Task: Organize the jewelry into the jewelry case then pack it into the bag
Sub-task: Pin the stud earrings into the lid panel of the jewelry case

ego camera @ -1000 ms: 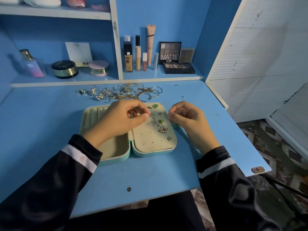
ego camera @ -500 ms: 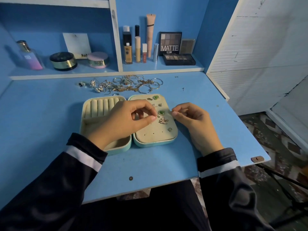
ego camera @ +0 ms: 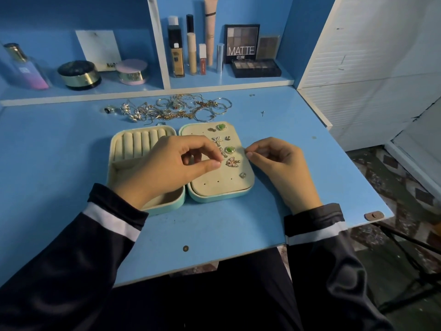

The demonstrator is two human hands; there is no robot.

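Note:
An open mint jewelry case (ego camera: 191,199) with cream lining lies on the blue table (ego camera: 59,151). Its left half has ring rolls; its right half is a peg panel with several earrings, among them a green stone earring (ego camera: 229,149) and a butterfly earring (ego camera: 232,161). My left hand (ego camera: 167,168) hovers over the case's middle, thumb and forefinger pinched at a small gold earring (ego camera: 223,152) on the panel. My right hand (ego camera: 279,163) is pinched shut at the panel's right edge; nothing shows between its fingers. A tangled pile of loose jewelry (ego camera: 176,108) lies behind the case. No bag is in view.
A shelf behind the table holds cosmetics: a perfume bottle (ego camera: 23,68), round jars (ego camera: 78,75), tubes (ego camera: 191,53) and eyeshadow palettes (ego camera: 255,68). A tiny loose piece (ego camera: 262,113) lies to the right of the pile. The table's right edge drops to the floor.
My head has tilted down a little, so the shelf sits higher in view. Both hands stay pinched over the earring panel, with the left fingertips shifted slightly toward the butterfly earring.

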